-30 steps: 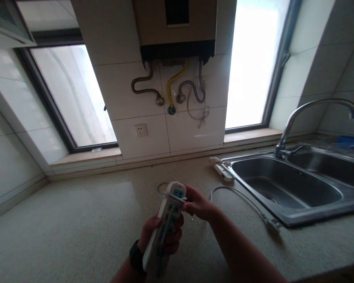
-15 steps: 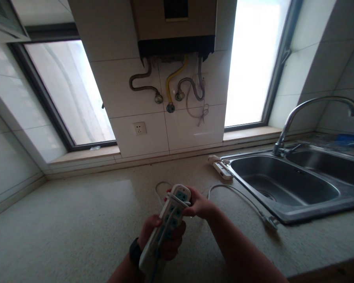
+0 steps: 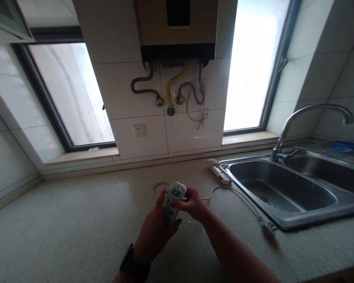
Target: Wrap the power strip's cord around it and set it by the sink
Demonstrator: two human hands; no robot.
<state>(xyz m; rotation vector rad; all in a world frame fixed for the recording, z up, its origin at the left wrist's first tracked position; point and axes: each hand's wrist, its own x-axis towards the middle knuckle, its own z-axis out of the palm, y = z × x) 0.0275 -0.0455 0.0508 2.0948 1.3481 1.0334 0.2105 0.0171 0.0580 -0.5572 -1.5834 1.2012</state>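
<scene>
A white power strip [image 3: 171, 213] with teal sockets is held low over the counter, tilted away from me. My left hand [image 3: 155, 228], with a dark watch at the wrist, is closed around its body and covers the near end. At the far end, my right hand [image 3: 196, 206] pinches the white cord [image 3: 215, 189] where it wraps across the strip. Part of this grip is hidden behind the strip. The loose cord loops behind the strip and runs right along the counter to a plug [image 3: 268, 228] near the sink.
A second white power strip [image 3: 221, 173] with its cord wound round it lies against the sink's left edge. The steel double sink [image 3: 297, 216] has a curved faucet [image 3: 280, 143]. A wall outlet [image 3: 139, 130] and a water heater [image 3: 178, 35] with hoses are on the tiled wall.
My left hand has shifted up along the strip, toward its far end, and now covers more of it. The right hand stays at the far end with the cord.
</scene>
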